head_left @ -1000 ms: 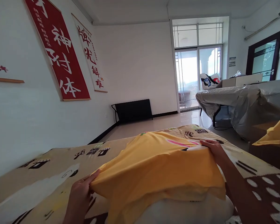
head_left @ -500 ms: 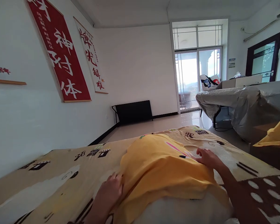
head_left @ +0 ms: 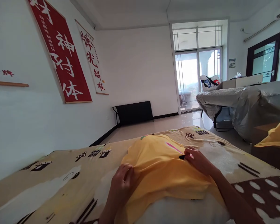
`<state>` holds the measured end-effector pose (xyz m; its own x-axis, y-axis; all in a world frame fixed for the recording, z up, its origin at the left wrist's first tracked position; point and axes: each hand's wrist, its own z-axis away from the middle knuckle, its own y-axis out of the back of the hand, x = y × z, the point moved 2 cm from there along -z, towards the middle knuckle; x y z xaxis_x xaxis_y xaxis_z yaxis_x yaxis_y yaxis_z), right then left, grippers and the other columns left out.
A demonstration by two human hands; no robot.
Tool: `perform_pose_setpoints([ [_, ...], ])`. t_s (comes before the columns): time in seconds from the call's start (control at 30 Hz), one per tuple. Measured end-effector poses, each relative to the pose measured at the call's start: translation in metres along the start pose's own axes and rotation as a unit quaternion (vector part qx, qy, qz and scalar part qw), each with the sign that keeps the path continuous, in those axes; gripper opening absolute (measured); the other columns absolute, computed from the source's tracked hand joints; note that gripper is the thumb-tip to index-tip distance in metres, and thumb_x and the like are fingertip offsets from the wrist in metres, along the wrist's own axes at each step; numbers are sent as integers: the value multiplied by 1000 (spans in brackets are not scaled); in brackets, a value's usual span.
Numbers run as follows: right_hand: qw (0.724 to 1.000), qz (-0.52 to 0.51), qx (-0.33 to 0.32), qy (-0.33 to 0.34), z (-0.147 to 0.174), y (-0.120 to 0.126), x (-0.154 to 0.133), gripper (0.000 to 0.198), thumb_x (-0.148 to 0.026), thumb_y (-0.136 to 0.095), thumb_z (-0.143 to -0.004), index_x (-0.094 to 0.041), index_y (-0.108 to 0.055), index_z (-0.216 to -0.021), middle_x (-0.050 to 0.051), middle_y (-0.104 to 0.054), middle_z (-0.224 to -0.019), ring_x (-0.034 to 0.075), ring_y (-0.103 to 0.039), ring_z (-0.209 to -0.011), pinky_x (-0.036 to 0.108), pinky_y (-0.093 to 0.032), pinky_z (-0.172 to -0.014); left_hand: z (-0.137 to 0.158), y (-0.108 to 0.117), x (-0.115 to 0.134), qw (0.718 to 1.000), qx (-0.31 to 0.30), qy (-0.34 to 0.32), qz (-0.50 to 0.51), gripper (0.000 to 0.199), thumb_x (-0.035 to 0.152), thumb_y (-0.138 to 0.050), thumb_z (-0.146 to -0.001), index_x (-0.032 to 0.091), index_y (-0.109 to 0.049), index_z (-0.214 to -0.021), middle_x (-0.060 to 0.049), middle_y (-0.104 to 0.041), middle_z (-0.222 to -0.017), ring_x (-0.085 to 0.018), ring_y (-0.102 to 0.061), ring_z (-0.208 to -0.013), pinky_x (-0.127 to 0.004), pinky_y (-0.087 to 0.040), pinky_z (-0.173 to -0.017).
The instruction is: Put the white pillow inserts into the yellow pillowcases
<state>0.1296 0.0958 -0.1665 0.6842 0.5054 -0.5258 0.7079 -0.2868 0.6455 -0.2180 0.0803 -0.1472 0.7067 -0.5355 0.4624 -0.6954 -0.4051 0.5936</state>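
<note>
1. The yellow pillowcase [head_left: 163,175] lay rumpled on the bed in front of the person, between the two hands, its near part draped over a white pillow [head_left: 179,211] that showed below its edge.
2. The left hand [head_left: 122,179] was closed on the pillowcase's left side, thumb and fingers pinching a fold.
3. The right hand [head_left: 196,158] pinched the cloth on the other side, right beside a black printed patch [head_left: 181,157]; a pink printed stripe [head_left: 174,148] ran away from that patch toward the far edge.
4. Beneath it all, a beige patterned blanket [head_left: 67,180] covered the bed, with dark brown, white-spotted areas at the near right.
5. At the right edge of view, a second piece of yellow cloth [head_left: 276,135] hung partly in sight, well apart from the right hand.
6. Beyond the bed, a black panel [head_left: 134,112] stood on the floor against the wall.
7. Farther right, a counter [head_left: 226,96] wrapped in clear plastic sheeting carried a pale box [head_left: 247,81] and a printed bag [head_left: 209,82], near the sliding glass door [head_left: 188,79].
8. A red scroll [head_left: 60,56] and a white scroll [head_left: 92,59] hung on the left wall.
</note>
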Motion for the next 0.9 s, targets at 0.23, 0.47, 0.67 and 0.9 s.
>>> perform_pose_setpoints([
  [0.23,984,-164,-56,32,3,15,-2,20,-37,-50,-85,-19,-56,-78,10,-57,-121,23,-49,-115,38,-33,-98,6,-4,6,994,4,73,75,30,42,-36,-90,19,-49,-74,1,-56,-71,-13,-52,-67,-21,-40,-63],
  [0.47,978,-196,-71,-13,1,1,-8,35,-50,-46,-87,-17,-53,-76,1,-55,-74,14,-49,-72,25,-40,-68,8,-19,10,994,-99,23,34,31,42,-31,-90,20,-39,-68,2,-47,-63,-14,-44,-58,-25,-34,-58],
  [0.67,953,-300,-33,-14,1,8,-15,34,-51,-50,-85,-18,-50,-78,-1,-47,-69,11,-39,-62,23,-32,-56,9,7,21,996,-25,52,67,32,42,-35,-88,19,-40,-66,4,-40,-60,-12,-39,-57,-23,-32,-54],
  [0.9,954,-270,-133,7,7,14,-24,33,-48,-52,-84,-17,-60,-80,6,-62,-83,14,-51,-73,25,-40,-65,7,23,37,999,-40,-10,14,28,39,-42,-85,19,-46,-65,2,-47,-62,-12,-45,-60,-22,-38,-59],
])
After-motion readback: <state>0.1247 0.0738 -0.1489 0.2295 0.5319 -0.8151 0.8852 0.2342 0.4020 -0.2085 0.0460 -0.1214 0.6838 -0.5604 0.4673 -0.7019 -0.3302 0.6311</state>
